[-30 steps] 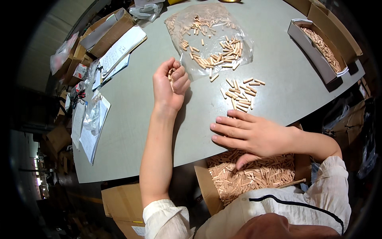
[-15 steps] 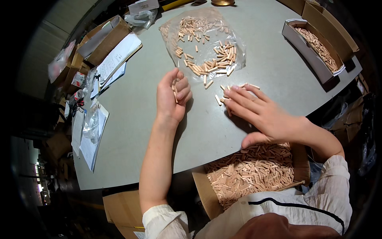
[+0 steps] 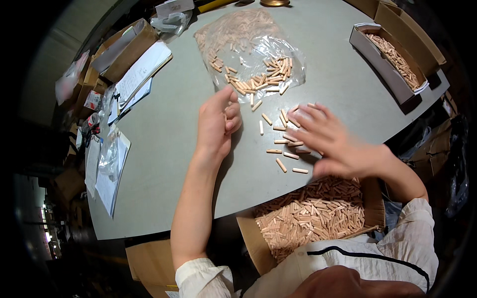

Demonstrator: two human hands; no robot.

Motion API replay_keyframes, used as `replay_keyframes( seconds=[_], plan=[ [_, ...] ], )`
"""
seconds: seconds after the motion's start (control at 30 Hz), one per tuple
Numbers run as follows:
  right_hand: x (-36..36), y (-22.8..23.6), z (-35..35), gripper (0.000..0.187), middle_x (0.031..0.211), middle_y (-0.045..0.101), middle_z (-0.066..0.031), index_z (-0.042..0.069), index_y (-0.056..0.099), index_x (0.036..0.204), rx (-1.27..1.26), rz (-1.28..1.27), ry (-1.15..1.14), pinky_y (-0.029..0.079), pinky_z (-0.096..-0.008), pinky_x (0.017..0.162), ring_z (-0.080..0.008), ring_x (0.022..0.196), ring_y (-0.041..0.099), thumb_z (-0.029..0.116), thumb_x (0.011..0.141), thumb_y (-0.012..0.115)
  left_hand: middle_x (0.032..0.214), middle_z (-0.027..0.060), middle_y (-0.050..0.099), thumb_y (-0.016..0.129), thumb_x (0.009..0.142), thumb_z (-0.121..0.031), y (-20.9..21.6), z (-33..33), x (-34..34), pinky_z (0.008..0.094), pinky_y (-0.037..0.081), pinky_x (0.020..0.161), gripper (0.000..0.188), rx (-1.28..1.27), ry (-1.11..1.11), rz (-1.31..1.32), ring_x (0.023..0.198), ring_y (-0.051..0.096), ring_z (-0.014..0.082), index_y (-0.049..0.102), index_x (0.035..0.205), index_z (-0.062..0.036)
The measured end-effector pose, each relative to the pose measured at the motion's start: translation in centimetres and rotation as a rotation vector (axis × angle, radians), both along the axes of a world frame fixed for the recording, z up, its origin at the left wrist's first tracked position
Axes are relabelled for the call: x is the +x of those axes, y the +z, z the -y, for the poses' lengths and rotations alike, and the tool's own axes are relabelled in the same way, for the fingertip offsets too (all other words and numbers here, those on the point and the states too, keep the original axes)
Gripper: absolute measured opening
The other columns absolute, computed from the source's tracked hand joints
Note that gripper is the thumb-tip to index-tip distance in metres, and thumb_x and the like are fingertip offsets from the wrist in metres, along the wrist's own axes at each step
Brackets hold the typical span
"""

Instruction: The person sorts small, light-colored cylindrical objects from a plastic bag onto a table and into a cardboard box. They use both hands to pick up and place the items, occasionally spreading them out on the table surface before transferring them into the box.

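My left hand point(image 3: 218, 121) is raised over the grey table with its fingers curled closed; wooden dowels showed in its palm a moment ago, but its contents are hidden now. My right hand point(image 3: 335, 141) is spread flat and blurred by motion, just over the right side of a scatter of short wooden dowels point(image 3: 281, 165). Its fingertips cover a few of them. Beyond both hands lies a clear plastic bag point(image 3: 238, 62) with many dowels in and on it.
At the table's near edge stands an open cardboard box point(image 3: 256, 238) full of dowels. A narrow carton point(image 3: 382, 64) of dowels sits at the far right. Papers and clipboards point(image 3: 141, 69) lie along the left edge, beside an open cardboard box point(image 3: 126, 49).
My right hand has shifted slightly right and toward me. Dowels that were bunched under it now lie spread out on the table. My left hand has stayed closed, turning a little.
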State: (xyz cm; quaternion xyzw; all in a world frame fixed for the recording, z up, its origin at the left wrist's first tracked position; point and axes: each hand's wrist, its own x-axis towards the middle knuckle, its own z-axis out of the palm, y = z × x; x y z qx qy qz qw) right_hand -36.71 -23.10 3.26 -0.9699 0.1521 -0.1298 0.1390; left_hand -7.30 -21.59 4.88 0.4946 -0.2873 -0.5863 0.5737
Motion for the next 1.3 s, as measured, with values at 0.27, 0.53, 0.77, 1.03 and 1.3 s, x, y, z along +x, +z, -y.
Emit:
replay_keyframes(
  seconds=[0.27,0.53,0.77,1.03,1.3],
  plan=[
    [0.6,-0.4,5.3,0.064,0.159,0.046,-0.0115,0.003,0.046,0.155,1.081,0.397,-0.133,0.029,-0.0367,0.124,-0.0221,0.147,0.041,0.049,0.111,0.04,0.064,-0.009,0.04,0.055,0.11,-0.031,-0.5,0.5,0.2,0.0201,0.022,0.044,0.026,0.013,-0.013,0.004,0.047,0.03,0.0015,0.055,0.097,-0.0087],
    [5.4,0.9,6.7,0.061,0.158,0.048,-0.0105,0.004,0.047,0.155,1.023,0.223,-0.054,0.03,-0.0354,0.122,-0.0179,0.146,0.042,0.046,0.113,0.036,0.064,-0.0097,0.038,0.052,0.111,-0.032,-0.8,0.7,1.3,0.0208,0.022,0.044,0.025,-0.042,0.037,-0.124,0.046,0.029,0.0008,0.055,0.099,-0.0104],
    [8.4,-1.8,8.4,0.059,0.151,0.055,-0.0163,0.0,0.06,0.141,0.359,0.194,0.172,0.036,-0.0414,0.118,-0.0294,0.137,0.052,0.047,0.111,0.042,0.063,-0.0093,0.038,0.052,0.111,-0.029,-0.5,0.9,2.4,0.0222,0.022,0.043,0.024,-0.079,0.08,-0.178,0.045,0.03,0.0019,0.055,0.096,-0.0108],
    [6.9,-0.6,7.6,0.068,0.134,0.068,-0.0228,-0.009,0.07,0.123,1.571,0.603,0.137,0.039,-0.0392,0.119,-0.0288,0.132,0.06,0.05,0.109,0.039,0.062,-0.0095,0.038,0.054,0.11,-0.027,-0.6,1.1,2.6,0.0223,0.022,0.043,0.023,-0.102,0.077,-0.234,0.045,0.031,0.002,0.055,0.095,-0.0101],
    [8.2,-0.5,7.9,0.072,0.12,0.074,-0.0213,-0.009,0.073,0.116,1.473,0.396,0.168,0.048,-0.0341,0.105,-0.0268,0.114,0.069,0.055,0.107,0.041,0.062,-0.0091,0.039,0.052,0.109,-0.032,-0.8,1.3,2.7,0.0235,0.021,0.046,0.026,-0.093,0.081,-0.183,0.047,0.028,0.0034,0.054,0.093,-0.012]
  ],
)
